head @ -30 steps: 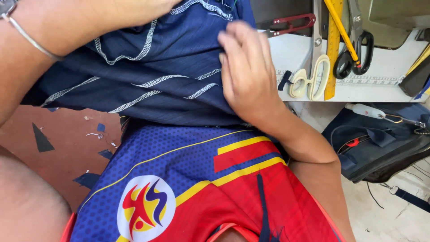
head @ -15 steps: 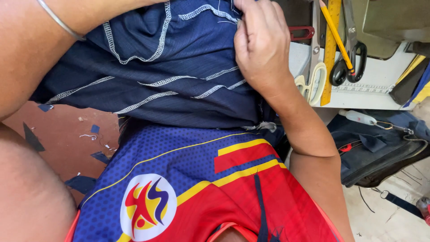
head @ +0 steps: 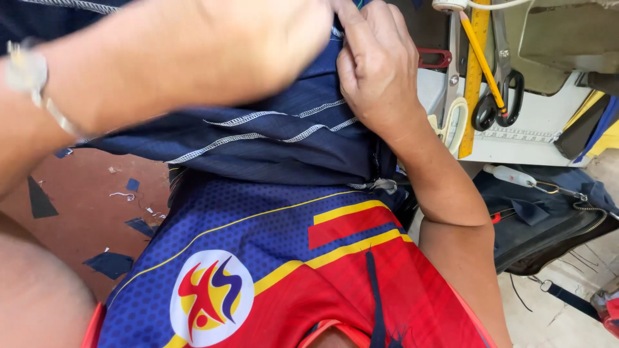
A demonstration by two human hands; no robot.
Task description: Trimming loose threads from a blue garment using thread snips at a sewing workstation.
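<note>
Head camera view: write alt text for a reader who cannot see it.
Both hands work a dark navy garment with white stitching; the right hand presses on it, and the blurred left hand reaches across. A blue, red and yellow jersey lies below, with black-handled scissors, a pencil and a yellow ruler at right.

No pkgs, signs or screens I can see, only label-like thing a round white emblem (head: 213,298) w/ red, yellow, blue figure, lower left on the red-blue jersey (head: 361,277)
</note>
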